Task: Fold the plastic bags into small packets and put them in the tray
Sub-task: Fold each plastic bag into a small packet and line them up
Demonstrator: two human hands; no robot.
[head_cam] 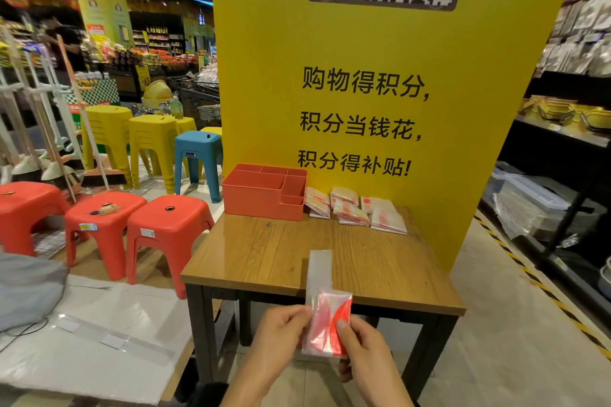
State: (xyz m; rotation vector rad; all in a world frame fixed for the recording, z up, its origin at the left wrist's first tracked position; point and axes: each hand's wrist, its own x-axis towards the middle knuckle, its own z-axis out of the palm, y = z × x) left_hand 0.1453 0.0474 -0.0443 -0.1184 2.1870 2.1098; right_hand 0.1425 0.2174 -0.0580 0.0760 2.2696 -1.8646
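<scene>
My left hand (pixel 281 337) and right hand (pixel 365 352) pinch 1 partly folded plastic bag (pixel 325 324) between them, its clear strip reaching away from me over the table (pixel 264 251) edge. Far beyond my left hand stands the orange tray (pixel 258 203); folded packets (pixel 355 210) lie just right of it.

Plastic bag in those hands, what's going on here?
A person holds a partly folded plastic bag, pinched between the left hand and right hand, over the near edge of a wooden table. Folded packets lie at the back, beside an orange tray. No packet shows inside the tray.
</scene>
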